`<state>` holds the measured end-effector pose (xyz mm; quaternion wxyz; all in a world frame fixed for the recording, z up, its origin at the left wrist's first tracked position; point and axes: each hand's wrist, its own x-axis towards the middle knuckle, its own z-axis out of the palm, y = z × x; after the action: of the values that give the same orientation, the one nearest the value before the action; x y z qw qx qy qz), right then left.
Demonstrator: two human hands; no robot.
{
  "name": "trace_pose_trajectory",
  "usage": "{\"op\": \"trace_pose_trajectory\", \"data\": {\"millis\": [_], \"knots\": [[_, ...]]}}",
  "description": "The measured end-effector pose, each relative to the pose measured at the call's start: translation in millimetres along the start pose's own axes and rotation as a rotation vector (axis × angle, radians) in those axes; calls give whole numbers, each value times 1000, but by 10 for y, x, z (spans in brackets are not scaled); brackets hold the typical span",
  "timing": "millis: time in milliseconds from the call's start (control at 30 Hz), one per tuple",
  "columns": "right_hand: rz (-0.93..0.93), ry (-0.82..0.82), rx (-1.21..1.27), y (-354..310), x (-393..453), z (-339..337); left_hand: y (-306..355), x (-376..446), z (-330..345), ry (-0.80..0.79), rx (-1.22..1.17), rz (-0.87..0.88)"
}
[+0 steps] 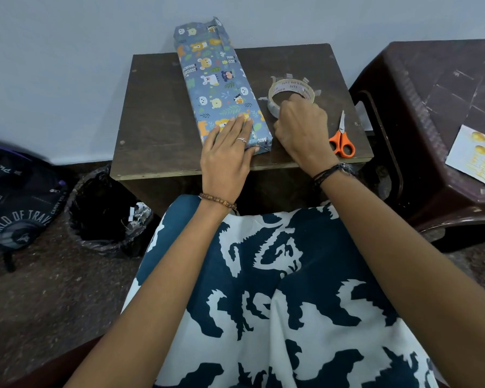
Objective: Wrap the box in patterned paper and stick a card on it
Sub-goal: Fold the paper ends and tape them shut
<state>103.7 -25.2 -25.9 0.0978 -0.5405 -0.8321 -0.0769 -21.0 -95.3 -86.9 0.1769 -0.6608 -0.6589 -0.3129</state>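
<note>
A long box (216,82) wrapped in blue paper with cartoon animals lies on the small brown table (157,130), its far end reaching past the table's back edge. My left hand (227,152) lies flat with straight fingers on the near end of the box. My right hand (303,127) is at a roll of clear tape (289,92) beside the box, its fingers curled at the roll's near rim. Several cut tape strips stick up around the roll. A white card with gold balloons (476,155) lies on the stool at right.
Orange-handled scissors (342,138) lie near the table's front right corner. A dark plastic stool (437,113) stands at right. On the floor at left are a bin with a black liner (104,214) and a dark backpack (14,203).
</note>
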Motion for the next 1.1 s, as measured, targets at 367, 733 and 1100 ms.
{"op": "trace_pose_trajectory", "data": {"millis": [367,733,1100], "knots": [[48,127,580,141,-380,19,-30,10,-13,11,40,82],[562,50,1503,-290,-736,86,-55,28,-24,-5,77,143],[1187,37,2337,-731,-776,36,-96,16,26,14,65,127]]}}
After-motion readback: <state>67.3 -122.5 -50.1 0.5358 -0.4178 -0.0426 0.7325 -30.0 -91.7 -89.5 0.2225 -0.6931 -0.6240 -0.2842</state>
